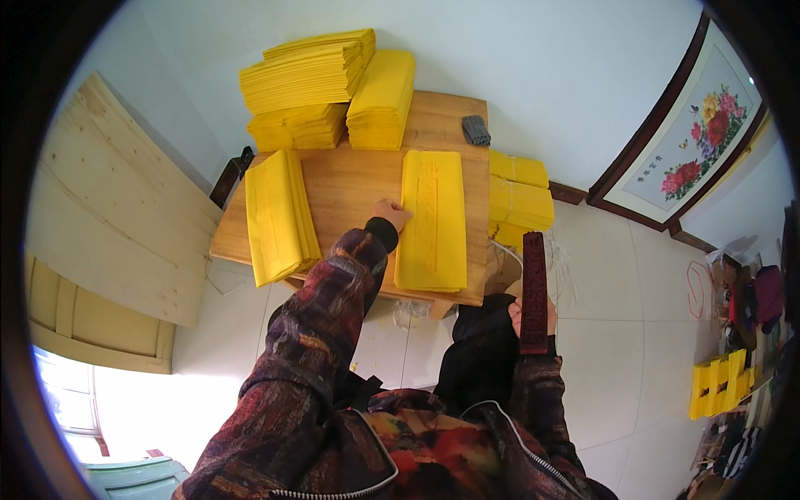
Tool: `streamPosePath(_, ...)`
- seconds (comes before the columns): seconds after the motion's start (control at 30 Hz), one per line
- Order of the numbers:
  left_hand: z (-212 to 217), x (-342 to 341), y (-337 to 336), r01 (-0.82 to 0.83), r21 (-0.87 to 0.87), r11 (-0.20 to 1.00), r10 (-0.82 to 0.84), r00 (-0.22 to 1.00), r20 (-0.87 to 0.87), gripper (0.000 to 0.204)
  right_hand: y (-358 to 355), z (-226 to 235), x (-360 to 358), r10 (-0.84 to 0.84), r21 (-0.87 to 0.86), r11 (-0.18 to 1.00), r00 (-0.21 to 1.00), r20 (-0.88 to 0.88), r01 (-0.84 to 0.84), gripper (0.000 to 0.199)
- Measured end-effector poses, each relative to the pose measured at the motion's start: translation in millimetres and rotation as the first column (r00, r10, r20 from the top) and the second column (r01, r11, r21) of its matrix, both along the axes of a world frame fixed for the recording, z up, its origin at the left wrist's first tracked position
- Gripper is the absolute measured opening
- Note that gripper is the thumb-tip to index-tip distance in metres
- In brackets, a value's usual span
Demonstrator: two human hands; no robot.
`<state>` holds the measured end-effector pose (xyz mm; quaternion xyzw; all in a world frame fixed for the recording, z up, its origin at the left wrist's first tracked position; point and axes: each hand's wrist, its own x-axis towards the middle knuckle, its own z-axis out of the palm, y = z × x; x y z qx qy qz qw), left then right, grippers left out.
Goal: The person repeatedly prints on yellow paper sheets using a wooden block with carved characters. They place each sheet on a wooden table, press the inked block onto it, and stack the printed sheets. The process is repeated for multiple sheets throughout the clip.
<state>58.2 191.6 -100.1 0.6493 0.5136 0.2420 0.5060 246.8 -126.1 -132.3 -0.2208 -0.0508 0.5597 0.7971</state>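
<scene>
On the right half of the wooden table lies a stack of long yellow paper (450, 225) with a faint red printed strip down its top sheet. My left hand (392, 214) is at the stack's left edge, fingers curled together on the paper's edge; the fingertips are partly hidden. Off the table's right front corner, my right hand (521, 317) grips a long, dark red carved printing block (534, 292), held upright with raised carving along its face. Another yellow paper stack (277, 217), slightly fanned, lies to the left of my left arm.
Tall piles of folded yellow paper (300, 79) stand at the table's back. A dark grey cloth-like block (476, 130) sits at the far right corner. Tied yellow bundles (521, 200) are beside the table. A wooden board (125, 192) leans at left; a framed flower picture (692, 142) stands at right.
</scene>
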Motion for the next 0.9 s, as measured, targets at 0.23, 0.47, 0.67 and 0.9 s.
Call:
streamPosePath(0.23, -5, 4, 4, 0.006, -0.022, 1.000, -0.007, 0.999, -0.041, 0.019, -1, -19, 9, 0.042, -0.085, 0.995, 0.999, -0.006, -0.042, 0.039)
streamPosePath(0.47, -13, 5, 8, 0.021, 0.113, 0.993, -0.014, 0.998, -0.062, 0.017, 2, -9, -1, -0.042, -0.001, 0.999, 0.999, 0.025, 0.043, 0.035)
streamPosePath(0.67, -21, 5, 16, -0.046, 0.031, 0.998, 0.042, 0.993, 0.110, 0.012, 4, 5, -8, -0.061, -0.011, 0.998, 0.996, 0.064, 0.062, 0.035)
streamPosePath(0.9, -10, -10, 16, 0.090, -0.298, 0.950, 0.027, 0.930, 0.367, 0.022, 2, -3, -4, -0.054, -0.079, 0.995, 0.989, 0.141, 0.065, 0.037)
